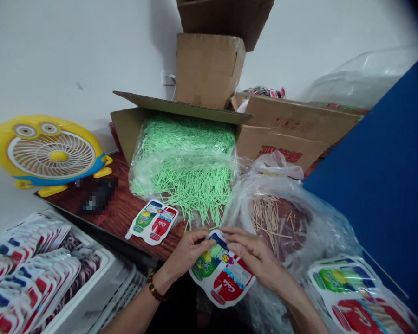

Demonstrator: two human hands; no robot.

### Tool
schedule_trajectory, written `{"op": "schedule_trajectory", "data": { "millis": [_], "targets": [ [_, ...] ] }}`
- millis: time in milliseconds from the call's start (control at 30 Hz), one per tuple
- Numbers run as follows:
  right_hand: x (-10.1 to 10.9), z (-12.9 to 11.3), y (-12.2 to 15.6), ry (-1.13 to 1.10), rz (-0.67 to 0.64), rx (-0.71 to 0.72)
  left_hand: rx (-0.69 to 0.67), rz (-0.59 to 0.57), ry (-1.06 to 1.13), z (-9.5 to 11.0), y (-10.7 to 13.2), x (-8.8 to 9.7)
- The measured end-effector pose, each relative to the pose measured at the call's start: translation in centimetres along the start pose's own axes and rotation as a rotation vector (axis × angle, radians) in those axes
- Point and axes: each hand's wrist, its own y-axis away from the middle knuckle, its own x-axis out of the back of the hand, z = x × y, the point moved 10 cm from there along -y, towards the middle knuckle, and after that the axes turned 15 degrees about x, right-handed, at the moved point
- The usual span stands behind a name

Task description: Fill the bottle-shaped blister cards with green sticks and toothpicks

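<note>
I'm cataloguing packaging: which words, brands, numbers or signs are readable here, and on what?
"Sprite": green cups on the held white-edged plastic pouch and matching tabletop pouch.
"Cola": red cups on both, and the right-hand pouch stack.
Red characters, brown cardboard box: too blurred.
Other pouch print: too small to read.

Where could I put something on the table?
Bare brown wooden table shows between the black object and nearest red-and-green printed packet. It's crowded around the thin green sticks and crumpled clear plastic bag to their right.
</note>
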Motion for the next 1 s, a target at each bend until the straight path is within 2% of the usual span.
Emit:
{"op": "schedule_trajectory", "data": {
  "millis": [67,200,300,400,500,700,767,900,1000],
  "targets": [
    [0.2,0.0,-0.3,0.016,0.038,0.015,0.007,-0.005,0.011,-0.1,0.0,-0.1],
    [-0.8,0.1,-1.0,-0.025,-0.045,0.041,0.037,-0.022,0.031,-0.7,-0.2,-0.2],
    [-0.3,0.5,-1.0,0.01,-0.033,0.027,0.065,-0.009,0.06,-1.4,-0.4,0.3],
    [0.2,0.9,-0.9,0.081,-0.039,0.002,0.026,0.039,0.029,-1.3,-0.5,0.8],
    [-0.1,0.6,-1.1,0.066,-0.085,0.016,-0.006,0.059,-0.019,-1.0,-0.6,0.8],
    [0.5,0.8,-1.3,0.147,-0.04,0.017,-0.022,0.085,-0.035,-0.7,-0.5,1.0],
    [0.6,1.1,-1.2,0.201,-0.032,0.025,0.032,0.042,0.033,-1.3,-0.5,0.9],
    [1.0,1.8,-1.0,0.264,-0.006,0.002,0.235,-0.089,0.147,-3.6,-0.6,-0.1],
    [1.1,2.6,-0.6,0.222,0.0,-0.075,0.264,-0.09,0.171,-3.9,-0.5,-0.2]
  ]
}}
